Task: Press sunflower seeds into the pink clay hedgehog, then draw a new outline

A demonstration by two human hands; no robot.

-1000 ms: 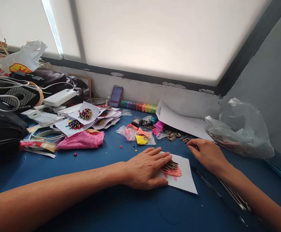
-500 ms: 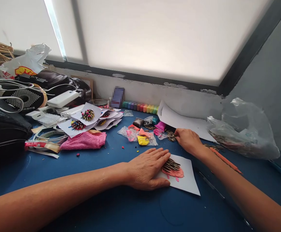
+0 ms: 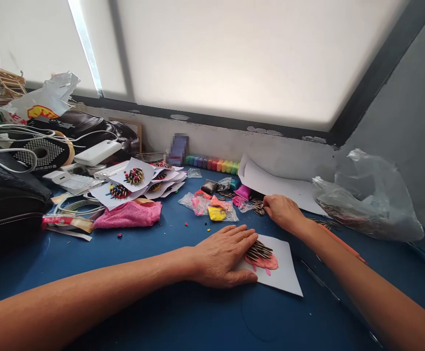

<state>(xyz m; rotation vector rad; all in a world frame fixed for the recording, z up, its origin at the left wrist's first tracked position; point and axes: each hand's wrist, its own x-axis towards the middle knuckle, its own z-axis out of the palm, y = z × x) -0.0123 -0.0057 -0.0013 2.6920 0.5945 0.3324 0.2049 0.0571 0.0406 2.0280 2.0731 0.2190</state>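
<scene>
paper sheet (image 3: 287, 265), right edge uncovered; blue table (image 3: 190, 317) extending nearer viewer; left hand (image 3: 223, 256) flat, outstretched over left edge; right hand (image 3: 281, 209) at seeds (image 3: 258, 207), grasp indeterminable.

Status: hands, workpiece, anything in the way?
Left hand flat on white paper sheet. Right hand at loose striped-seed pile, grip unclear. Coral clay-like patch on sheet, topped with striped seeds. Left fingers overlap its edge.

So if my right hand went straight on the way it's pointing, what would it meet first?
Your right hand would most likely meet the loose seeds first, right by its fingertips; depth is unclear, so I can't tell whether it's touching them.
</scene>
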